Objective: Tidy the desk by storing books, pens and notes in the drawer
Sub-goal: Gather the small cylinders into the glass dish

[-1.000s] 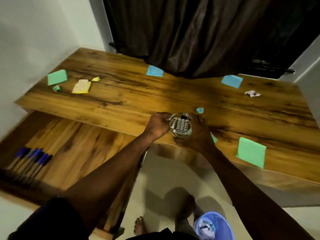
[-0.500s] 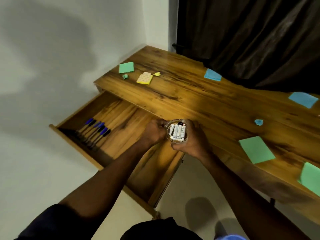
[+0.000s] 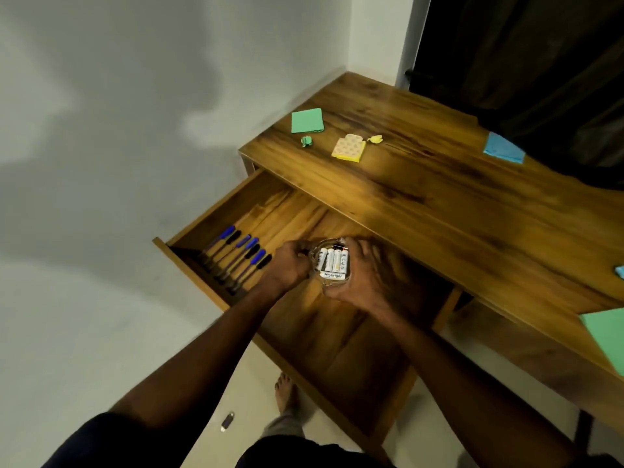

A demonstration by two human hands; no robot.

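Both hands are clamped on one small clear dish [image 3: 332,282] of white batteries [image 3: 332,261]. The fingers [image 3: 302,253] of the left hand [image 3: 290,266] curl against its left rim. Those of the right hand [image 3: 366,282] wrap round its right side and underneath. I'd guess it takes two hands because the dish is slick and its load is loose. The dish hangs just above the floor of the open drawer [image 3: 337,339], about midway across and towards its far end, seemingly about to be set down. At the drawer's left end a row of pens [image 3: 236,258] lies side by side, well apart from the dish, so there is bare wood below it. Beyond, on the tabletop [image 3: 439,214], notes wait unstored: a green note [image 3: 307,120] and a yellow pad [image 3: 349,149] at the far left, and a blue note [image 3: 503,149] farther right.
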